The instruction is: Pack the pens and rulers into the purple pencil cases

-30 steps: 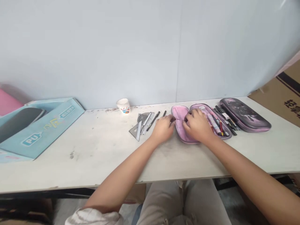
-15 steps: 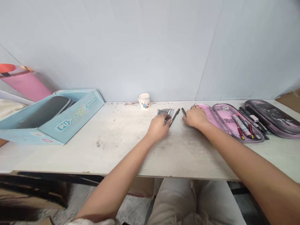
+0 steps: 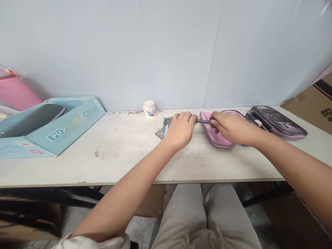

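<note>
Right hand (image 3: pixel 228 127) pinches one end of a dark pen (image 3: pixel 203 121) between thumb and fingers, with the pen lying roughly level, left to right, above the far half of the worktop (image 3: pixel 124 155). Left hand (image 3: pixel 181 128) is palm down with its fingers bent, and the pen's left end meets its fingertips; whether they grip it or only touch it, I cannot tell. Grey drawing tools (image 3: pixel 161 132), flat on the worktop, show from under the left hand's left side. Beneath the right hand lies an open pink pencil case (image 3: pixel 220 141), its left half in view and its right half mostly hidden by the hand and forearm. Further right, several black pens (image 3: pixel 250 118) and a small white piece (image 3: pixel 258 122) lie beside a closed dark pencil case (image 3: pixel 280 121). To the left of the hands, a paper cup (image 3: pixel 148 108) stands upright near the wall (image 3: pixel 155 52). At the far left sits a light blue box (image 3: pixel 77 119) holding a dark rounded object (image 3: pixel 36 119); a brown carton (image 3: pixel 311 103) shows at the far right
</note>
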The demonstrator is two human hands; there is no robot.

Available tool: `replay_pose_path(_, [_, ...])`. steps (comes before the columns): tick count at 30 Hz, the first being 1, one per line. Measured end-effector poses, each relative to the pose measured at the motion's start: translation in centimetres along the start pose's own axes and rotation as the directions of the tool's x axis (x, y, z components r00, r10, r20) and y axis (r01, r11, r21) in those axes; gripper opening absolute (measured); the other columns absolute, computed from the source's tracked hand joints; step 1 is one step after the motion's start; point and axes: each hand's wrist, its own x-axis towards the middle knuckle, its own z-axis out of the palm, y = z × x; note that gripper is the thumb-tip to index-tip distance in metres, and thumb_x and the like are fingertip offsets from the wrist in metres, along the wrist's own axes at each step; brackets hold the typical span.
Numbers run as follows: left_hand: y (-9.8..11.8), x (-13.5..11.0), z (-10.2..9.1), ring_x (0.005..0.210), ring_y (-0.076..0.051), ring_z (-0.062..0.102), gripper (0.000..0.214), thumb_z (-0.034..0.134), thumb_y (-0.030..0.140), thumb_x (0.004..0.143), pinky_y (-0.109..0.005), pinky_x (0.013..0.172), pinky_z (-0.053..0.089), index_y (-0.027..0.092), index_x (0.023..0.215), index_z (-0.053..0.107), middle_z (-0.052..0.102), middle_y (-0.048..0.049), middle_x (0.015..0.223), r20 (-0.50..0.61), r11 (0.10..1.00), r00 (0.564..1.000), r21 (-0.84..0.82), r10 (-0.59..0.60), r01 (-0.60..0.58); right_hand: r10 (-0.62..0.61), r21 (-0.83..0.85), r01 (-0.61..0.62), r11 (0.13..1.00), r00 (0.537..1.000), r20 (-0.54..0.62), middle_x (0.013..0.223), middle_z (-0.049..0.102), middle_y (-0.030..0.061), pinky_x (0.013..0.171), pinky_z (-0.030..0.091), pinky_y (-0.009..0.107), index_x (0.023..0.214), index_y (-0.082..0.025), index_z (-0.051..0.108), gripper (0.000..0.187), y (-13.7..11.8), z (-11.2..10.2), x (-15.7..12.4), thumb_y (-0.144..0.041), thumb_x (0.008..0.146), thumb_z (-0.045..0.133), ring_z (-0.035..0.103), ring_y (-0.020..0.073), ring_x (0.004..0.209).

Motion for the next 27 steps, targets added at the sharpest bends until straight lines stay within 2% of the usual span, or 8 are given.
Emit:
replay_pose_path(5, [2.2,0.0,0.5,0.091,-0.023,0.052,0.033,0.030,0.010,0.086,-0.035,0.079,0.036,0.020,0.109,0.051,0.057,-0.0090,0.094,0.069,0.996,0.997,0.072,0.041,-0.046,0.013,-0.017,-0.013,1.000,1.000,-0.026,0.082,0.066,0.0073,0.063,0.033,0.028,0.094,-0.017,0.056,0.026,1.9,1.1,-1.5,-0.025,0.090,0.032,0.058,0.0190,0.073])
replay_pose_path(8, [2.8,0.2,0.8,0.080,-0.022,0.056,0.033,0.029,0.020,0.090,-0.032,0.070,0.038,0.025,0.114,0.050,0.059,-0.0069,0.086,0.111,0.998,0.994,0.066,0.012,-0.020,0.006,-0.056,-0.010,0.998,0.997,-0.083,0.089,0.067,0.0076,0.066,0.034,0.029,0.093,-0.018,0.058,0.027,3.0,1.4,-1.9,-0.025,0.089,0.032,0.059,0.0206,0.079])
replay_pose_path(11, [2.4,0.6,1.2,0.071,-0.023,0.058,0.036,0.027,0.041,0.091,-0.031,0.063,0.037,0.026,0.110,0.054,0.060,-0.0054,0.075,0.102,0.997,0.992,-0.003,-0.079,0.080,0.012,-0.043,-0.019,0.999,0.988,-0.154,0.092,0.066,0.0088,0.071,0.035,0.030,0.095,-0.017,0.059,0.026,4.5,1.9,-2.2,-0.023,0.088,0.034,0.058,0.0220,0.085])
replay_pose_path(13, [1.6,1.0,1.5,0.067,-0.021,0.057,0.040,0.028,0.047,0.090,-0.029,0.061,0.036,0.024,0.108,0.055,0.058,-0.0037,0.067,0.057,0.966,0.975,-0.133,-0.216,0.222,0.040,0.020,-0.037,0.999,0.973,-0.229,0.094,0.066,0.0096,0.073,0.036,0.031,0.095,-0.017,0.057,0.022,5.6,2.5,-2.4,-0.022,0.086,0.038,0.057,0.0228,0.088])
replay_pose_path(16, [0.5,1.7,2.2,0.058,-0.014,0.049,0.035,0.037,0.044,0.088,-0.024,0.056,0.033,0.022,0.107,0.055,0.048,0.0016,0.058,0.072,0.768,0.900,-0.495,-0.429,0.406,0.210,0.251,-0.115,0.961,0.895,-0.394,0.094,0.064,0.0096,0.072,0.038,0.031,0.095,-0.017,0.053,0.017,6.4,3.7,-1.9,-0.022,0.080,0.046,0.057,0.0221,0.086])
replay_pose_path(19, [0.4,2.2,3.2,0.050,-0.008,0.036,0.033,0.045,0.040,0.085,-0.020,0.051,0.028,0.020,0.109,0.056,0.038,0.0054,0.055,0.199,0.476,0.892,-0.787,-0.406,0.393,0.330,0.450,-0.094,0.888,0.812,-0.481,0.086,0.061,0.0074,0.069,0.040,0.030,0.089,-0.018,0.049,0.014,5.7,5.1,-0.4,-0.023,0.076,0.050,0.056,0.0201,0.079])
replay_pose_path(22, [0.6,2.2,4.2,0.048,-0.007,0.029,0.037,0.048,0.039,0.083,-0.020,0.049,0.025,0.018,0.114,0.054,0.031,0.0071,0.054,0.267,0.289,0.897,-0.881,-0.352,0.376,0.200,0.484,0.062,0.873,0.858,-0.472,0.079,0.058,0.0048,0.068,0.039,0.029,0.079,-0.020,0.048,0.003,4.2,6.3,1.5,-0.020,0.076,0.049,0.054,0.0184,0.075])
replay_pose_path(27, [0.3,1.4,4.8,0.051,-0.007,0.032,0.041,0.050,0.037,0.083,-0.021,0.051,0.026,0.019,0.121,0.051,0.034,0.0065,0.056,0.288,0.198,0.888,-0.906,-0.358,0.374,0.004,0.425,0.176,0.888,0.921,-0.390,0.079,0.061,0.0046,0.067,0.038,0.030,0.081,-0.020,0.049,0.005,2.7,8.0,2.8,-0.020,0.081,0.044,0.054,0.0184,0.073])
